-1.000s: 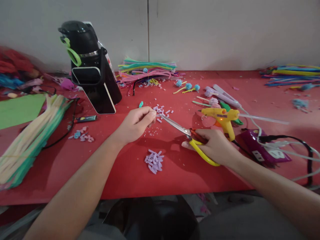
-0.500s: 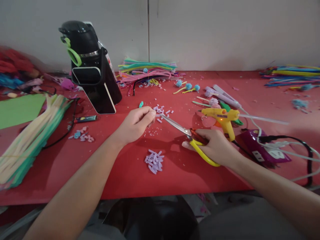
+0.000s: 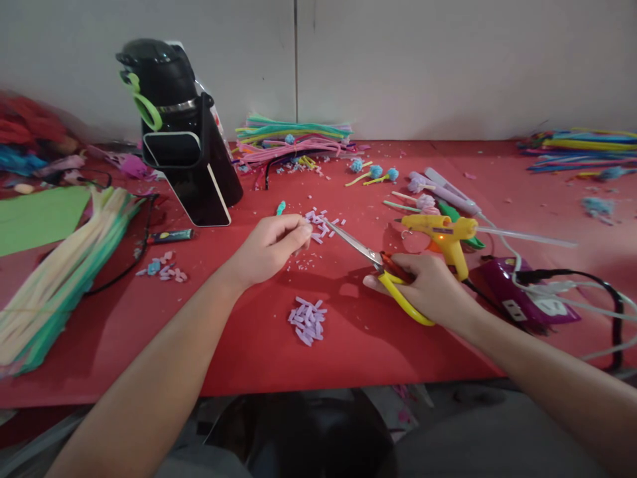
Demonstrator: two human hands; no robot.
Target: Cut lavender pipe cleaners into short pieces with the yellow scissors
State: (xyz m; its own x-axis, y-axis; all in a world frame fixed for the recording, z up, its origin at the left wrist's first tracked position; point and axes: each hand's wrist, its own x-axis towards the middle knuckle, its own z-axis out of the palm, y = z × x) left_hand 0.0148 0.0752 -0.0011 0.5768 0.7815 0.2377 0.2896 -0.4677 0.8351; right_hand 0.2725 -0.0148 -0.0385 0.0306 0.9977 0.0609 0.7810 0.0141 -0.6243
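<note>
My right hand (image 3: 423, 282) is closed around the yellow and red handles of a pair of scissors (image 3: 354, 245). The blades look nearly together and point left, their tips just short of my left fingers. My left hand (image 3: 276, 245) is pinched, thumb against forefinger; whatever sits between the fingertips is too small to make out. Just beyond those fingertips lie scattered short lilac pieces (image 3: 318, 219) on the red table (image 3: 358, 352). Closer to me is a heap of longer lilac pieces (image 3: 307, 321).
A yellow hot glue gun (image 3: 440, 229) and a purple power strip (image 3: 517, 295) with cables lie at right. On the left stand a black bottle (image 3: 169, 99) and a bundle of cream and green pipe cleaners (image 3: 64, 265). Blue balls on yellow stems (image 3: 375, 172) lie behind.
The scissors' tips have drawn slightly away from my left fingertips, up and to the right. My left hand stays pinched in nearly the same place.
</note>
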